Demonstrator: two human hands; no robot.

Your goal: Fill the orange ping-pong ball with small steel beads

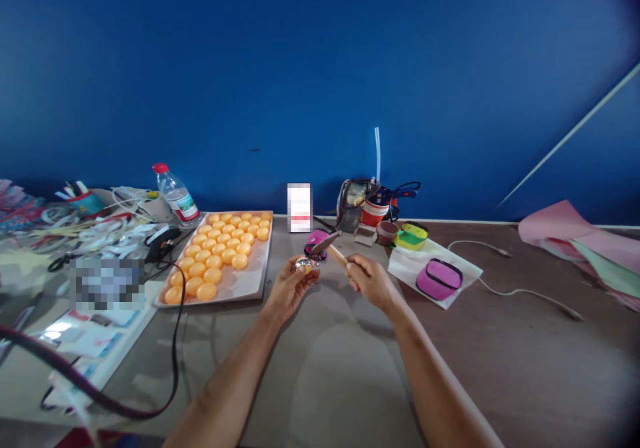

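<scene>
Between the fingers of my left hand (291, 287) is a small shiny ball (303, 265), silvery on top with some orange showing below. My right hand (367, 278) grips the pale wooden handle of a palette knife (327, 243). Its blade points left and stands just above the ball; whether the two touch I cannot tell. Just behind the blade sits a small magenta and black object (316, 239), partly covered by it. To the left a shallow tray (255, 276) holds rows of orange balls (214, 261).
A water bottle (179, 198) leans behind the tray, with cluttered straps (110, 215) further left. Dark cable (175, 355) loops at the left front. At right lie a magenta piece (439, 280) on white paper (407, 265), a yellow-green one (411, 236) and a white cord (535, 293).
</scene>
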